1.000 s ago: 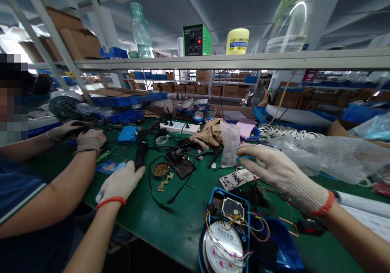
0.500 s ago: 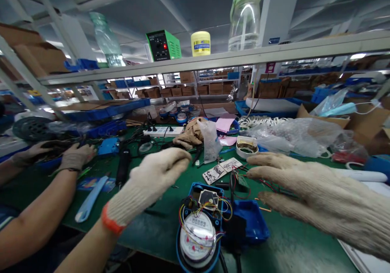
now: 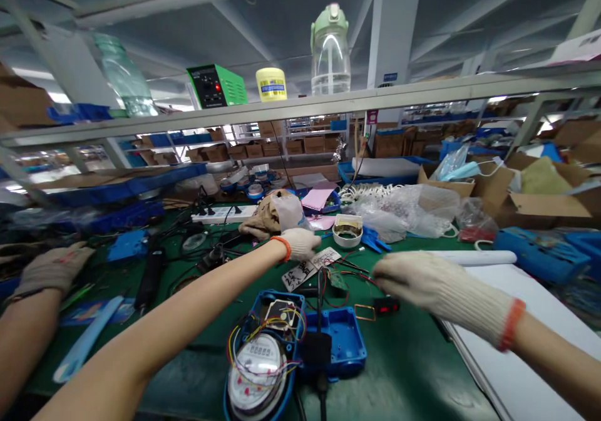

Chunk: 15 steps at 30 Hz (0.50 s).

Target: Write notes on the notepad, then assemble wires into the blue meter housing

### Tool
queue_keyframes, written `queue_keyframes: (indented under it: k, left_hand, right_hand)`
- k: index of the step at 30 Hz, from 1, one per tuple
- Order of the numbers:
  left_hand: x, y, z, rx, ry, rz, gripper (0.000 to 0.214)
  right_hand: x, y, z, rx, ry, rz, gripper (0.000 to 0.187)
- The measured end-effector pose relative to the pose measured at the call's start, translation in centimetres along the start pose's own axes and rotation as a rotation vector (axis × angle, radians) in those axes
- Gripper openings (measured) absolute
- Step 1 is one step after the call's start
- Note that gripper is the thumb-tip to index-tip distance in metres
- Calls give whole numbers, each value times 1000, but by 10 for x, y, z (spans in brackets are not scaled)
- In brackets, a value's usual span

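My left hand [image 3: 302,244], in a white knitted glove with an orange cuff, reaches across the bench beside a clear plastic bag [image 3: 287,208] and over the far end of the hand-lettered plates [image 3: 312,269]. Its fingertips point down and away, so its grip is hidden. My right hand [image 3: 422,283], gloved alike, hovers with its fingers loosely stretched to the left, slightly blurred. Below its fingertips is a small black device with a red display [image 3: 387,306]. Nearest me stands a round water meter [image 3: 257,371] in an open blue housing with loose coloured wires. A blue box [image 3: 345,339] sits beside it.
A white ring-shaped part [image 3: 347,230] and blue gloves [image 3: 374,239] are behind the plates. White sheets [image 3: 526,333] cover the right side. A co-worker's gloved hand [image 3: 56,270] is at the left. A shelf [image 3: 300,109] spans the bench overhead.
The view has swung right. My left hand has reached farther forward and right, to the bag and plates. My right hand's fingers have drawn closer together, and the red display has come into view.
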<state>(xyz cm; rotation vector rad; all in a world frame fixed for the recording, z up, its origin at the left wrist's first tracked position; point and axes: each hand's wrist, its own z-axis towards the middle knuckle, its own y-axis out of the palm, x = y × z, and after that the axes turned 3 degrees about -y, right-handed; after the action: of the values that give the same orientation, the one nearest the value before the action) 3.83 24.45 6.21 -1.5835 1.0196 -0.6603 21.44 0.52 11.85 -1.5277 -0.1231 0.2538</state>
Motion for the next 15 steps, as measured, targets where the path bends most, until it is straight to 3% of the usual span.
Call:
queue_keyframes:
  k: [4,8,15]
  left_hand:
    - [-10,6,12,-32,-103,99,40]
    - [-23,15,8,-72,-176,148,45]
    - [-7,20,10,-73,-257,139,34]
  right_hand:
    - [19,27,49,-70,101,-117,22]
    - [22,46,74,-63,110,-105,21]
    - [2,33,87,-14,43,-30,24]
